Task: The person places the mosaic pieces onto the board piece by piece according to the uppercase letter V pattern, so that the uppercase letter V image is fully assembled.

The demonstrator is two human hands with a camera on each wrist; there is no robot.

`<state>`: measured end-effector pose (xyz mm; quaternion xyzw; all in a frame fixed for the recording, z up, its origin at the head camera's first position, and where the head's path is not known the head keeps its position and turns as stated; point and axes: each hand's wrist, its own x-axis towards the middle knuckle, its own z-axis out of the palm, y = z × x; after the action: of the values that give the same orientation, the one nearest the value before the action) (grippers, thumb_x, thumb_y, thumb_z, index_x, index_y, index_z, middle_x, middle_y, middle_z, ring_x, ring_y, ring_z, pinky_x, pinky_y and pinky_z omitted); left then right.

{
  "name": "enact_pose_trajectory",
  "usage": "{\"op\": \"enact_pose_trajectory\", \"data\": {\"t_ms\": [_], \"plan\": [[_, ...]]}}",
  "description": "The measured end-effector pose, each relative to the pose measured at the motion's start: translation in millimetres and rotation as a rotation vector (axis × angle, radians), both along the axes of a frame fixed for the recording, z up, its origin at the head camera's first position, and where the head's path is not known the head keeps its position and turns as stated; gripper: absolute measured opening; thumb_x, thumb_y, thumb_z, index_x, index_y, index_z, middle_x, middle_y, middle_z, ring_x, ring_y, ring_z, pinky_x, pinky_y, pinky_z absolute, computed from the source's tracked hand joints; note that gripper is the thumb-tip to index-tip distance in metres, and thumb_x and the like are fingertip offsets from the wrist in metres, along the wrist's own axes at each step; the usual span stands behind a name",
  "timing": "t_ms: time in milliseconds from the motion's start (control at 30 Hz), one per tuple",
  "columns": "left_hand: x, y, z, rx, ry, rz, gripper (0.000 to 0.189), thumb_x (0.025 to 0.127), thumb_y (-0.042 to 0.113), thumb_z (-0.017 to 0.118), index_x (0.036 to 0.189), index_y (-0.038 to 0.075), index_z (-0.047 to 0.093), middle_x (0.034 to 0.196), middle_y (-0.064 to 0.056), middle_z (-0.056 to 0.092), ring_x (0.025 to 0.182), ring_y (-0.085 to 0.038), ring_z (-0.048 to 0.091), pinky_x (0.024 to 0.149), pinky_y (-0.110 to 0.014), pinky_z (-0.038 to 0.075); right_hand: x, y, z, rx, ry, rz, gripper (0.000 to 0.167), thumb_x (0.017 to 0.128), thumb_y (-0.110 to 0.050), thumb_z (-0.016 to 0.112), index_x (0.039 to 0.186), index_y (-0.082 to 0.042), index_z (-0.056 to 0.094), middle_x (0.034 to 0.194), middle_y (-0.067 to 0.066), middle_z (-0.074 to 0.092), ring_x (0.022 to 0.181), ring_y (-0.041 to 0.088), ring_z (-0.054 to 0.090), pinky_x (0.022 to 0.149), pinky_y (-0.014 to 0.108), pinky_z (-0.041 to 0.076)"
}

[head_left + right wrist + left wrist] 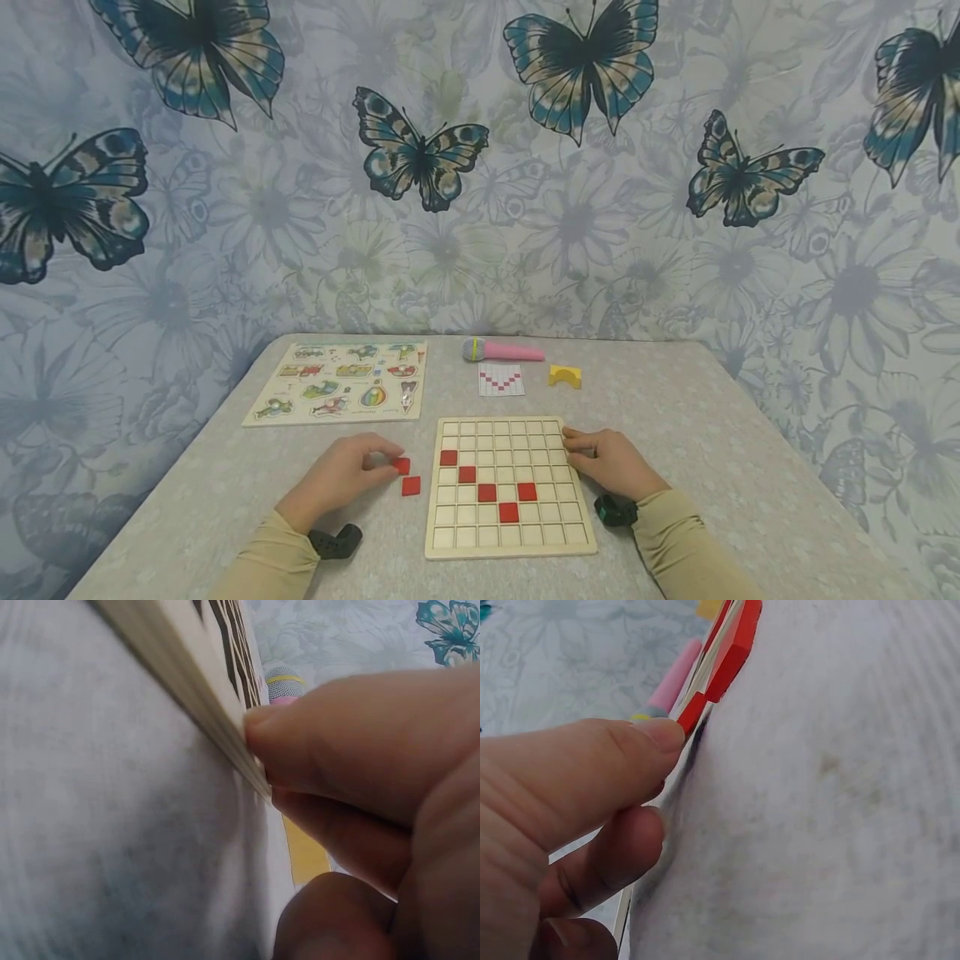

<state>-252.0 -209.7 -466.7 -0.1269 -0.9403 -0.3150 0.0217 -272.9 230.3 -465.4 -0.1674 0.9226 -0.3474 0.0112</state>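
My left hand [339,477] pinches a red square tile [402,466] at the table just left of the wooden grid board. In the left wrist view the thumb lies on that tile [693,712], with a second tile [736,656] close by. That loose red tile [411,486] lies nearer to me on the tabletop. The board [587,542] lies flat and holds several red tiles, one of them [508,512] at the bottom of a V-like slant. My right hand [613,461] rests its fairly straight fingers against the board's right edge [202,712].
Behind the board lie a pattern card [501,380], a pink toy microphone [510,352] and a yellow arch block [565,377]. A picture puzzle board [337,379] lies at the back left. The butterfly-patterned wall [480,267] stands behind the table [720,417].
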Motion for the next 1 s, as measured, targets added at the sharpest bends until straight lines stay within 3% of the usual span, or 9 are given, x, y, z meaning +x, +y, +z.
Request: {"op": "enact_pose_trajectory", "data": {"t_ms": [133, 400, 733, 1000], "plan": [[0.4, 1.6, 1.7, 0.011, 0.025, -0.002, 0.024, 0.085, 0.025, 0.086, 0.108, 0.029, 0.079, 0.113, 0.01, 0.074, 0.095, -0.009, 0.066, 0.082, -0.038, 0.056, -0.5, 0.6, -1.6, 0.003, 0.005, -0.003, 0.031, 0.098, -0.019, 0.071, 0.125, -0.005, 0.074, 0.144, 0.004, 0.063, 0.141, 0.033, 0.05, 0.112, 0.053, 0.042], [-0.8, 5.7, -0.9, 0.072, 0.056, -0.024, 0.023, 0.086, 0.027, 0.084, 0.109, 0.026, 0.079, 0.108, 0.012, 0.075, 0.077, -0.004, 0.057, 0.066, -0.024, 0.048, 0.4, 1.0, -3.6, 0.0, -0.019, -0.013, 0.031, 0.097, -0.018, 0.072, 0.125, -0.006, 0.074, 0.145, 0.003, 0.062, 0.142, 0.031, 0.05, 0.112, 0.052, 0.042], [1.3, 18.4, -1.6, 0.164, 0.002, 0.001, 0.026, 0.086, 0.031, 0.084, 0.11, 0.024, 0.079, 0.108, 0.009, 0.076, 0.067, -0.009, 0.056, 0.057, -0.025, 0.047, 2.1, 0.7, -1.4, -0.003, -0.008, 0.012, 0.031, 0.098, -0.02, 0.071, 0.126, -0.005, 0.073, 0.145, 0.005, 0.062, 0.14, 0.033, 0.051, 0.111, 0.053, 0.043], [-1.0, 45.1, 5.5, 0.209, 0.024, -0.041, 0.027, 0.086, 0.031, 0.084, 0.112, 0.023, 0.079, 0.103, 0.009, 0.075, 0.062, -0.01, 0.055, 0.052, -0.026, 0.045, 0.5, 1.7, -2.6, 0.007, 0.003, 0.003, 0.031, 0.097, -0.02, 0.072, 0.125, -0.007, 0.074, 0.144, 0.004, 0.062, 0.139, 0.032, 0.053, 0.11, 0.052, 0.044]]}}
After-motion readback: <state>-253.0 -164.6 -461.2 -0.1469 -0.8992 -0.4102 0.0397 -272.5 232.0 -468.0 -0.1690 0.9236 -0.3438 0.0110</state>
